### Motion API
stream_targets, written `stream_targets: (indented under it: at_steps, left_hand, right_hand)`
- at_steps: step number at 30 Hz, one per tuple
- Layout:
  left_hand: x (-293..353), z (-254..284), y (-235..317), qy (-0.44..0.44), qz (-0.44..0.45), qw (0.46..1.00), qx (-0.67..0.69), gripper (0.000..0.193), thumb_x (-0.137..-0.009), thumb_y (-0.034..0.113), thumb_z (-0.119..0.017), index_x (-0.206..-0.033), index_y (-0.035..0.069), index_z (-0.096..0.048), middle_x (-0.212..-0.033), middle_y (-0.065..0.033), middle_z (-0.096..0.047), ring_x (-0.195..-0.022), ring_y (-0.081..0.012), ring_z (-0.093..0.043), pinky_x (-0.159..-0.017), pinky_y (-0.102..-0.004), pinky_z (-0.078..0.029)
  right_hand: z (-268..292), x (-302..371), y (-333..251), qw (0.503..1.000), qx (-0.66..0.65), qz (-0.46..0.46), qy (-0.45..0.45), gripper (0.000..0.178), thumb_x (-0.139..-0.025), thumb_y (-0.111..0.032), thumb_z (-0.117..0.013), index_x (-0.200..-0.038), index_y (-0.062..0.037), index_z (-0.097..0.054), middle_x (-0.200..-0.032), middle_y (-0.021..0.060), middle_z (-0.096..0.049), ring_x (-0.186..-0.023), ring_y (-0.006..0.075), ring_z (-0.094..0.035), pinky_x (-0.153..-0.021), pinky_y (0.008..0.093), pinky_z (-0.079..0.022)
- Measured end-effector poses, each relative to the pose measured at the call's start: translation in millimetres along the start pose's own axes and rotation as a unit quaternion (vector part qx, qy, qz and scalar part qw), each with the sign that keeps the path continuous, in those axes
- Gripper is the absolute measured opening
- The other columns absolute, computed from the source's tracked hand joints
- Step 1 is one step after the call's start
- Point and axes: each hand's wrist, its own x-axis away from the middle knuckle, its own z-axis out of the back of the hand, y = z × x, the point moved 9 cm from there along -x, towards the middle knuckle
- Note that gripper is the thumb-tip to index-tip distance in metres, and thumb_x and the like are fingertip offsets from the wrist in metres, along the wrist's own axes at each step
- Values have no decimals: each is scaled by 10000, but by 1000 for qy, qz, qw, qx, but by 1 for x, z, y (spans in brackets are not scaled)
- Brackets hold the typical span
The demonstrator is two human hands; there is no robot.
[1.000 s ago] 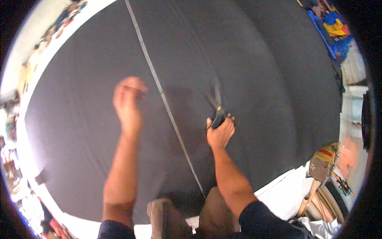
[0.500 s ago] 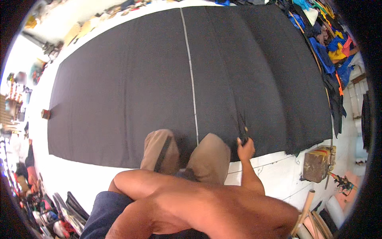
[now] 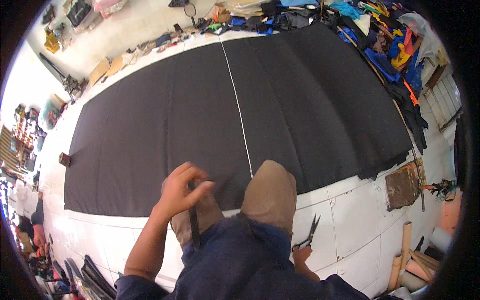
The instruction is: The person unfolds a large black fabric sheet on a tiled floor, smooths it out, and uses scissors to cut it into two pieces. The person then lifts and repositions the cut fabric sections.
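Black-handled scissors (image 3: 312, 232) lie in my right hand (image 3: 302, 255), low on the right beside my knee. Their blades are parted and point up and away, over the white tiles. My left hand (image 3: 185, 189) hovers above my left knee, slightly blurred, thumb apart from the fingers and nothing seen in it. In front of me a large black cloth (image 3: 135, 135) is spread on the floor, with soft folds running across it. A thin white line (image 3: 236, 95) runs through its middle from the far edge to my knees; whether it is a gap or a strip I cannot tell.
A brown block (image 3: 401, 189) stands off the cloth's right corner. Heaped coloured fabric scraps (image 3: 395, 47) lie at the far right, behind a long thin stick. Cardboard tubes (image 3: 406, 245) stand at the lower right. A small dark block (image 3: 64, 159) sits at the left edge.
My right hand has drawn the scissors back off the cloth, toward my right side. My left hand has come into view over my left knee. I have straightened up, and the white line looks narrower.
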Motion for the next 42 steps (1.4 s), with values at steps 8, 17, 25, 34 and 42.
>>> stream_targets:
  at_steps: [8, 17, 25, 34, 42]
  left_hand:
    - [145, -23, -178, 121, 282, 940, -149, 721, -840, 368, -677, -1432, 56, -410, -1501, -300, -294, -1373, -464, -319, -1111, -506, -314]
    - [115, -45, -149, 55, 323, 932, -156, 782, -792, 315, -680, -1448, 62, -337, -1476, -346, -256, -1351, -504, -318, -1092, -530, -323]
    - [107, -24, -102, -72, 318, 933, -154, 783, -724, 316, -735, -1374, 38, -400, -1341, -338, -364, -1251, -514, -390, -1040, -562, -357]
    - [131, -12, -37, -295, 405, 861, -82, 768, -713, 426, -750, -1347, 122, -441, -1354, -258, -391, -1266, -441, -390, -1022, -554, -369]
    - [34, -56, -41, -383, 470, 794, -36, 740, -791, 629, -653, -1255, 55, -602, -1296, -278, -544, -1219, -450, -509, -1000, -508, -429]
  right_hand:
    - [-5, -77, -85, 957, 190, 161, -147, 579, -740, -508, -739, -996, 8, -683, -1045, 217, -687, -988, 352, -672, -857, 437, -536]
    - [-2, -10, -358, 847, 93, 515, 95, 404, -935, -366, -503, -1192, -88, -643, -1296, 179, -576, -1214, 394, -518, -999, 490, -425]
    - [-36, -78, -363, 942, -13, 309, -131, 571, -977, -497, -427, -1194, -12, -637, -1278, 281, -552, -1215, 429, -503, -1018, 510, -399]
    - [163, -150, -368, 891, -407, -191, -55, 769, -969, -606, -398, -1396, 30, -449, -1439, 234, -453, -1299, 390, -446, -1080, 466, -341]
    - [388, -128, -442, 870, -485, -85, -9, 835, -958, -637, -412, -1403, 69, -414, -1445, 216, -442, -1318, 337, -432, -1108, 404, -302]
